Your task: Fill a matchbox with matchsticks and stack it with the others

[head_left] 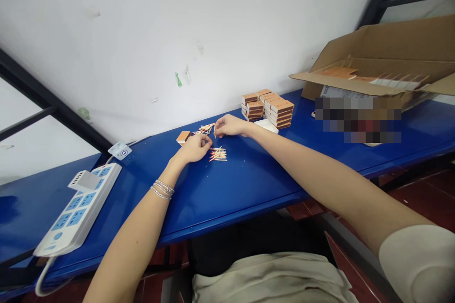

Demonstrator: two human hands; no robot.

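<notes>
My left hand (195, 148) hovers low over the blue table, its fingers drawn together in a pinch. What sits between those fingertips, if anything, is too small to make out. Just right of it, my right hand (230, 126) pinches a matchstick (214, 133) that points down. A small pile of red-tipped matches (218, 154) lies in front of the hands. Behind them is a second loose pile of matches (204, 129), partly covered by my fingers. An orange-brown matchbox (184, 137) stands just behind my left hand, its lower part hidden.
Stacked matchboxes (273, 106) stand at the back right, with a white object (266, 126) in front. An open cardboard box (391, 47) holds more boxes at the far right, beside a blurred patch. A white power strip (80, 210) lies left on the blue table (227, 194).
</notes>
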